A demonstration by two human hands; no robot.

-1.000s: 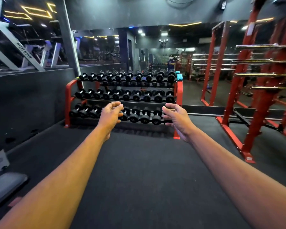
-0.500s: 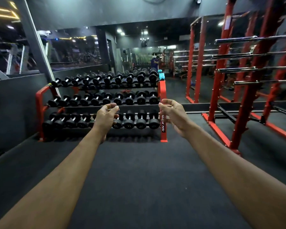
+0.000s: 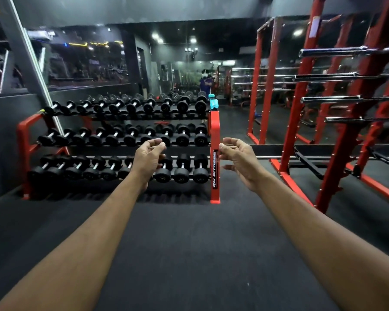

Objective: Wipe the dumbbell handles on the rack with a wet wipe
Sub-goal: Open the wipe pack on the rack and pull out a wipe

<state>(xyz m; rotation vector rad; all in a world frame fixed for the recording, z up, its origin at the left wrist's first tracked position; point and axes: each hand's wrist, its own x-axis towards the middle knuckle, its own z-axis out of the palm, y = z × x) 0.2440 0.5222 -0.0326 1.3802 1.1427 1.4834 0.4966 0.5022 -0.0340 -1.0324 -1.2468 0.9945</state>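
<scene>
Dumbbell rack [image 3: 215,140] nearer and further left than before, both empty hands a little higher.

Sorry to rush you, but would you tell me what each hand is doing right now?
Left hand: open, fingers loosely curled, holding nothing.
Right hand: open, fingers loosely curled, holding nothing.

head-worn view, facing forward and down, dumbbell rack [image 3: 214,153] some way ahead
</scene>
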